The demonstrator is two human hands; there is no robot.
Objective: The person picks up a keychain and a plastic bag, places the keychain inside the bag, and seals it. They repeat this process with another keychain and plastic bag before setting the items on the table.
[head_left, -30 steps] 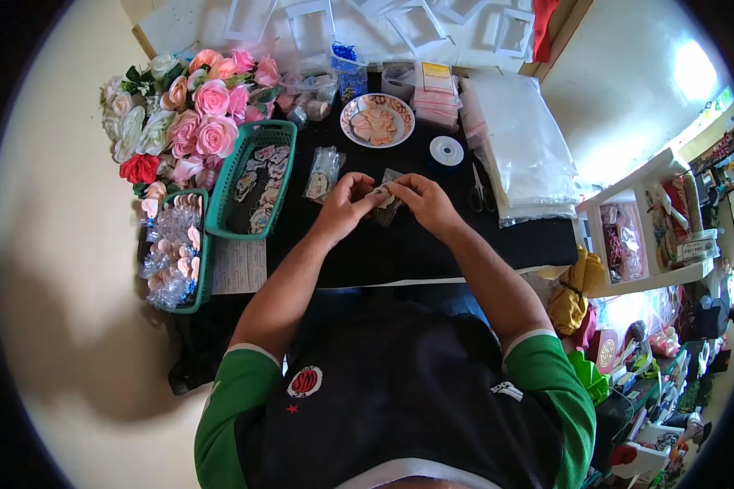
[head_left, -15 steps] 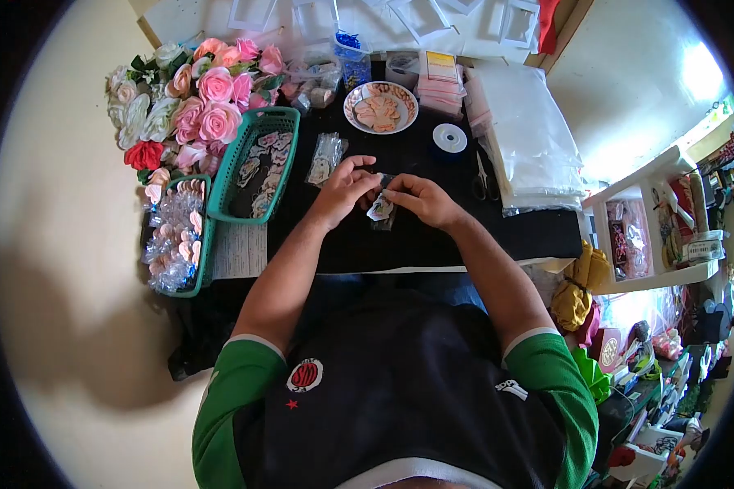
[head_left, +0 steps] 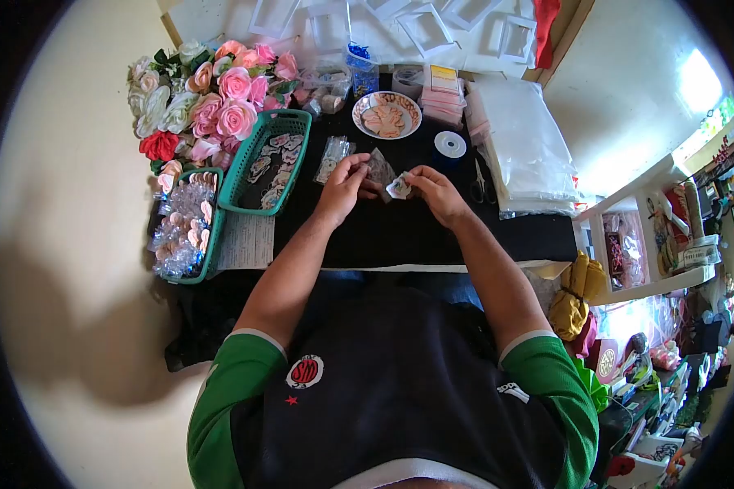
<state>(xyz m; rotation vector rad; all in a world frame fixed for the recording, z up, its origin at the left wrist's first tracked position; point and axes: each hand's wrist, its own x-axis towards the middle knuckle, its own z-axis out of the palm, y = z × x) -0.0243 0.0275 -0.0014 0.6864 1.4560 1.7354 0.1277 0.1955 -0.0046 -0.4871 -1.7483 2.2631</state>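
Two small items are between the hands, over the black-covered desk [head_left: 465,240], right around the middle of its width and nearer the near edge than the bowl [head_left: 358,116] by the far edge. Left hand [head_left: 340,194]: thumb and fingers closed on a clear bag [head_left: 378,167]. Right hand [head_left: 439,197]: thumb and forefinger pinched on a pale cutout [head_left: 399,187]. Hands apart from each other

Fingertip holds look chosen because both items are small and light, and the bag looks floppy; a side grip leaves most of each visible. Cutout sits at the bag's near-right part. Can't tell if it's inside, overlapping or just against it

Bag's long axis slants from the far left to the near right, one end toward the far edge. Cutout shows a broad pale face, narrow side toward the right fingers; its long axis and which end is its top are too small to tell

Filled bags [head_left: 334,155] lie just beyond the left hand, long way roughly toward the far edge. Green basket [head_left: 248,210] of cutouts is at the left side, likely for easy left reach. Spool [head_left: 442,141] and scissors [head_left: 480,180] sit on the right, the scissors clear of the fingers, probably to leave the middle free for both hands
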